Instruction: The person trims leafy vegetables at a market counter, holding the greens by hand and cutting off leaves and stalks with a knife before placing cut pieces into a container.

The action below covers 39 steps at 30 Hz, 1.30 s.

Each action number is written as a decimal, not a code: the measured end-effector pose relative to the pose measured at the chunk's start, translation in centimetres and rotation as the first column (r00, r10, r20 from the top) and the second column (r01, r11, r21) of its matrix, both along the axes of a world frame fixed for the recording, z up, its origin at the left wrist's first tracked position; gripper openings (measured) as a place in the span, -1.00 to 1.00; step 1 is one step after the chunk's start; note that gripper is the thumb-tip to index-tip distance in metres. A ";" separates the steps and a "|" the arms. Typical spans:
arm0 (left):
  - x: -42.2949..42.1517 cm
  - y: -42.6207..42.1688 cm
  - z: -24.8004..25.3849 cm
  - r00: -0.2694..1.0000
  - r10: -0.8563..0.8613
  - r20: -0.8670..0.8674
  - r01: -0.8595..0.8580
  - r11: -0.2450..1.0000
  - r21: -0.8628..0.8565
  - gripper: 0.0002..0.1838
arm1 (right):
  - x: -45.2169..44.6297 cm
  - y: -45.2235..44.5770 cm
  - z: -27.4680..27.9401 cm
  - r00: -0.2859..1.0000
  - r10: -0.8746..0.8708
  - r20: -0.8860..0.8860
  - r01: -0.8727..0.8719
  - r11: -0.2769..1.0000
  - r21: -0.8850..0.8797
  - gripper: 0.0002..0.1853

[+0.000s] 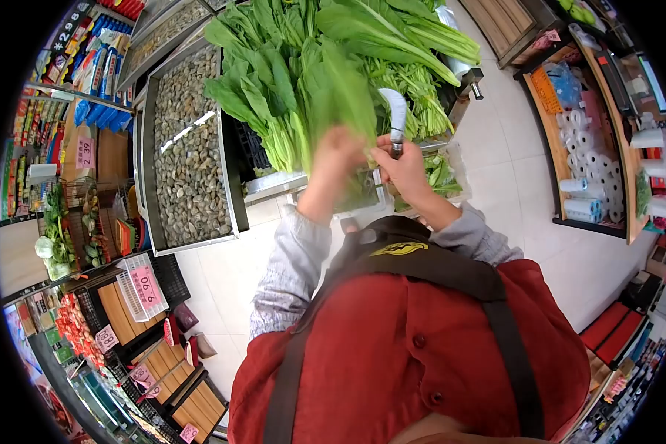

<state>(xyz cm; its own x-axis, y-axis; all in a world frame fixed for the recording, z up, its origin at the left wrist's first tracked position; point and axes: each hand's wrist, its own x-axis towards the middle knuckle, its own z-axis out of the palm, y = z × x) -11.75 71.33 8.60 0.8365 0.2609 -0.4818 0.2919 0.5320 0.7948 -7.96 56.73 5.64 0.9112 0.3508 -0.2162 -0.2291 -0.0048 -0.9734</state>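
Long leafy greens [274, 81] lie heaped on the stand ahead, with thinner cut stems [414, 96] at the right. My left hand [339, 159] is closed around the lower end of a leafy green stalk [340, 92]; both are blurred by motion. Just right of it, my right hand [405, 172] holds a short curved knife [395, 115] by its handle, blade pointing up. The fingertips of my right hand are close to the stalk's base. Below the hands, a clear bin [457, 174] has loose green leaves in it.
A metal tray of clams [192, 163] is at the left. Racks of packaged goods [37, 140] and a white basket with a price tag [137, 292] stand farther left. A wooden shelf with paper rolls [592, 159] is at the right. Tiled floor [496, 159] shows between.
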 end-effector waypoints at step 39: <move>6.1 -17.9 -5.3 0.559 -0.824 -0.091 0.816 0.527 0.239 -0.78 | 1.1 -25.0 -5.8 0.935 -0.173 0.311 0.333 0.728 -0.599 -0.64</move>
<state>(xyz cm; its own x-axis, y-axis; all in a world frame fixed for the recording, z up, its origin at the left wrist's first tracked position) -5.64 53.46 3.28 0.7520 -0.4518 -0.4800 0.4790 -0.1257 0.8688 -6.88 31.72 -0.20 0.9952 -0.0453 -0.0867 -0.0963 -0.6096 -0.7868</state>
